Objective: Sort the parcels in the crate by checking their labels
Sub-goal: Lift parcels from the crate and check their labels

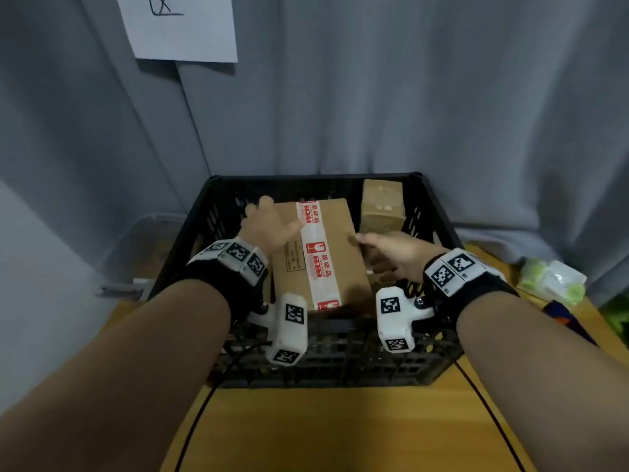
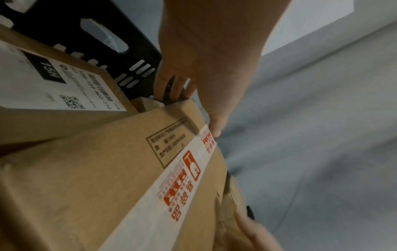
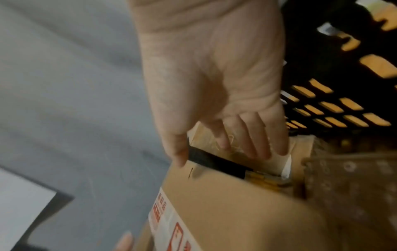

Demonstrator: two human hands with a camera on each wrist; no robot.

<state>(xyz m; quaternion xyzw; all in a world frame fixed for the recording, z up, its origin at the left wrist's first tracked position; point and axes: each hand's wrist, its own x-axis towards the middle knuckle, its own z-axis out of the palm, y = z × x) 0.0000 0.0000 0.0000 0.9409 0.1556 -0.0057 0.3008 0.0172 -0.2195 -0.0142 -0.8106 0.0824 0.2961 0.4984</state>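
Observation:
A black plastic crate point(image 1: 432, 212) stands on a wooden table point(image 1: 323, 430). Inside lies a brown cardboard parcel point(image 1: 343, 233) crossed by white tape with red print. My left hand point(image 1: 269, 226) curls its fingers over the parcel's far left corner point(image 2: 184, 108), thumb lying along the top. My right hand point(image 1: 391, 253) holds the right edge, thumb point(image 3: 178, 152) on top and fingers reaching down the side. Beside it, a second parcel point(image 2: 53, 84) shows a white shipping label. A small tape-wrapped parcel point(image 1: 383, 206) stands in the crate's back right corner.
A grey curtain hangs right behind the crate, with a paper sheet point(image 1: 180, 28) pinned up on it. A clear plastic bin point(image 1: 143, 240) sits left of the crate. Green and white packets point(image 1: 551, 281) lie at the table's right. Black cables point(image 1: 204, 410) trail from both wrists.

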